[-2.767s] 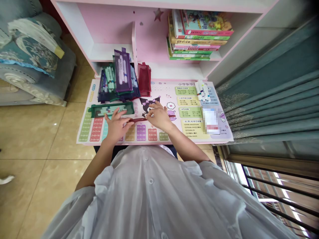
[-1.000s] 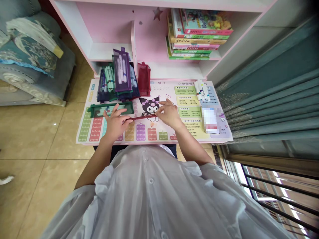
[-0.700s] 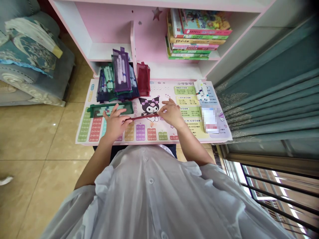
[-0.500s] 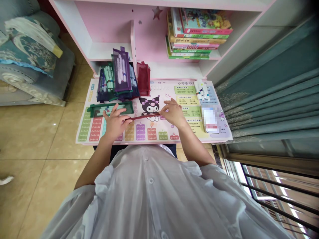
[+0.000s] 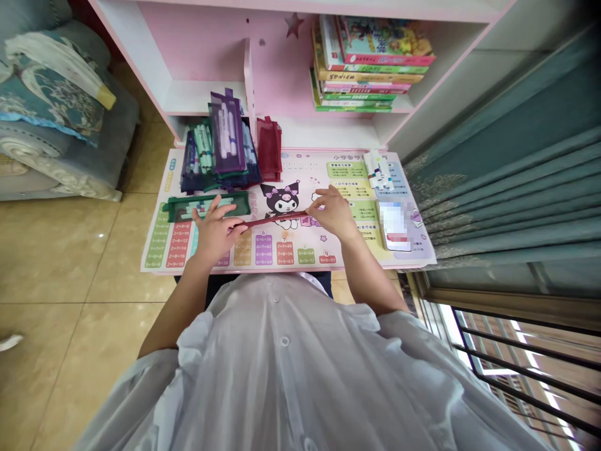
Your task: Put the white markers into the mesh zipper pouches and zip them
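Two hands, left (image 5: 216, 235) and right (image 5: 334, 214), pinching a thin dark-red strip (image 5: 277, 220), beside a green mesh pouch (image 5: 206, 206) of markers.

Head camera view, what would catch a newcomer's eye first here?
The pink desk mat printed with multiplication tables and a cartoon character fills the middle, where the left hand and right hand hold a slim dark red strip between them. Beyond them, mesh pencil pouches are piled, with books on the pink shelf to their right.

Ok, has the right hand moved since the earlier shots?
Yes, the right hand has shifted rightward, away from the Kuromi print.
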The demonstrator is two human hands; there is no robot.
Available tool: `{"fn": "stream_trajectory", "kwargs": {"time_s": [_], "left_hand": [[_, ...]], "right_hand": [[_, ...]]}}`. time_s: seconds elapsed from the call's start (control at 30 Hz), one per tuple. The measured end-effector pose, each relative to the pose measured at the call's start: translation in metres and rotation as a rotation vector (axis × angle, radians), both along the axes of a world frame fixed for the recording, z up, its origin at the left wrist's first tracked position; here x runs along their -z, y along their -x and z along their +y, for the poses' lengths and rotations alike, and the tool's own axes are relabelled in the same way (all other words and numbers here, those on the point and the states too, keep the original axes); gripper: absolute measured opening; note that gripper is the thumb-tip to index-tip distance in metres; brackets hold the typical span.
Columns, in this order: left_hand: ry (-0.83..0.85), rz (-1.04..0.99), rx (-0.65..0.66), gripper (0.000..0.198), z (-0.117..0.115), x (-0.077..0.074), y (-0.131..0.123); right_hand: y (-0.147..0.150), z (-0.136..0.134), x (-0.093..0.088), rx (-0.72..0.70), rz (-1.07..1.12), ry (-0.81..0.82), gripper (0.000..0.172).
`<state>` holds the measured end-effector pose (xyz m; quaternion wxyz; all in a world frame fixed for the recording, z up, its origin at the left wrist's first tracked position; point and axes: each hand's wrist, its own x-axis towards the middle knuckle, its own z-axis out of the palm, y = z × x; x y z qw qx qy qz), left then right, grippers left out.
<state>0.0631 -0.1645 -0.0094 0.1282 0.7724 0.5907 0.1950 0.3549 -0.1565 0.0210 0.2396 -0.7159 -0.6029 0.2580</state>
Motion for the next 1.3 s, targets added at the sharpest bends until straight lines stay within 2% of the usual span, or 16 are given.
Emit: {"fn": "stream_trajectory", "kwargs": {"time_s": [0.23,0.6,1.07,1.3], "left_hand": [[0.000,0.006,0.008,0.010,0.000,0.000,0.000],[-0.006,-0.013,-0.001,0.011,0.002,0.002,0.005],[-0.003,-0.014,0.002,0.010,0.002,0.000,0.004],[0.016,-0.013,-0.016,0.011,0.001,0.002,0.003]], "right_hand": [[-0.006,0.001,0.006,0.009,0.002,-0.013,0.013],[-0.018,0.001,0.003,0.061,0.028,0.004,0.012],[-0.032,0.002,0.017,0.079,0.056,-0.051,0.010],[-0.036,0.001,0.017,0.092,0.059,-0.035,0.011]]}}
